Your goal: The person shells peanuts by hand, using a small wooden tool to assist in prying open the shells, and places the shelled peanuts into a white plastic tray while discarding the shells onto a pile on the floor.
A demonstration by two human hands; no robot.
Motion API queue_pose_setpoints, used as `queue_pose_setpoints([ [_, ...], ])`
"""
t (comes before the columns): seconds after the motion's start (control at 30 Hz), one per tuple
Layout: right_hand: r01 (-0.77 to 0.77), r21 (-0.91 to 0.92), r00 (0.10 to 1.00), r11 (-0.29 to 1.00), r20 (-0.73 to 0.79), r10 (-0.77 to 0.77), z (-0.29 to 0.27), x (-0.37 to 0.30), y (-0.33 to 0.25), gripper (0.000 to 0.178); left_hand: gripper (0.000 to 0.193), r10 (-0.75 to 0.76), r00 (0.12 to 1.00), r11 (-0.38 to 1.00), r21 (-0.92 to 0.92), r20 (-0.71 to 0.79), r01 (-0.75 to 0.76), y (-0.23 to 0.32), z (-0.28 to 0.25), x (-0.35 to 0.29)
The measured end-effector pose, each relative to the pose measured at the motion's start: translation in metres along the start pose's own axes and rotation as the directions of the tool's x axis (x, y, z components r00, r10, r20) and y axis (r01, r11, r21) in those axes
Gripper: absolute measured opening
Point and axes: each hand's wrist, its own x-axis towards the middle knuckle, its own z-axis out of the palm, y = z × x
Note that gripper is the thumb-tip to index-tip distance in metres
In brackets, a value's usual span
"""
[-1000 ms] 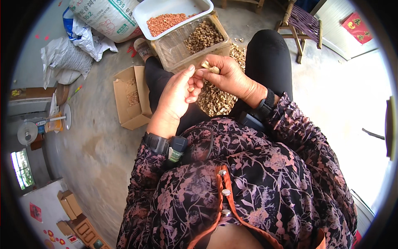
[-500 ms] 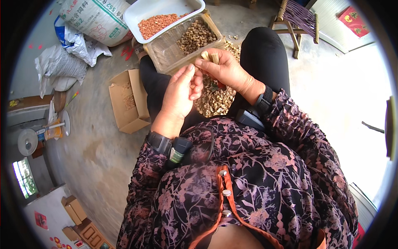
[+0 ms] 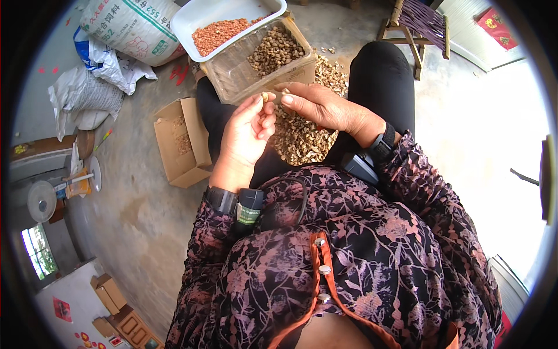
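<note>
A small tan peanut (image 3: 265, 97) is pinched between the thumb and fingertips of my left hand (image 3: 245, 125), which is raised over my lap. Close beside it on the right is my right hand (image 3: 334, 110), palm down, its thumb pressed toward bent fingers; what it grips is mostly hidden beneath it. Below both hands a heap of broken peanut shells (image 3: 305, 139) lies between my legs. Just beyond them stands a clear plastic box (image 3: 232, 75) with unshelled peanuts (image 3: 276, 51). A white tray (image 3: 192, 14) overlaps its far side, holding reddish peanut kernels (image 3: 224, 35).
An open cardboard box (image 3: 195, 157) with some bits inside stands on the floor at left. Full and crumpled sacks (image 3: 133, 29) lean at the far left. A folding stool with woven cords (image 3: 423, 23) is at the far right. Fans (image 3: 42, 200) stand farther left.
My hands have moved slightly apart. The pale, wood-like piece that stuck up from my right hand has dropped from sight as that hand turned palm down; the peanut now shows in my left fingertips.
</note>
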Motion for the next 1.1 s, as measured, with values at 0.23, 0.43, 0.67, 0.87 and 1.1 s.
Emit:
queue_pose_setpoints([
  [0.23,0.122,-0.024,0.981,0.992,-0.148,-0.124,0.005,0.008,-0.01,0.03,0.023,-0.037,0.997,0.999,-0.008,0.065,0.037,0.002,0.0,0.001],
  [0.43,0.097,0.046,0.984,0.994,-0.152,-0.089,0.009,0.009,-0.013,0.028,0.02,-0.007,0.998,0.999,0.032,0.055,0.006,0.008,0.001,-0.007],
  [0.67,0.139,0.006,0.988,0.99,-0.065,-0.138,0.006,0.013,-0.014,0.03,0.016,0.048,0.998,0.998,0.027,0.043,-0.049,0.012,0.003,-0.01],
  [0.87,0.171,-0.014,0.984,0.985,-0.052,-0.171,0.009,0.019,-0.019,0.034,0.015,0.068,0.996,0.994,0.08,0.049,-0.072,0.02,0.001,-0.011],
  [1.1,0.182,0.056,0.981,0.982,-0.078,-0.177,0.012,0.019,-0.019,0.035,0.011,0.075,0.996,0.985,0.153,0.046,-0.081,0.02,-0.001,-0.011],
])
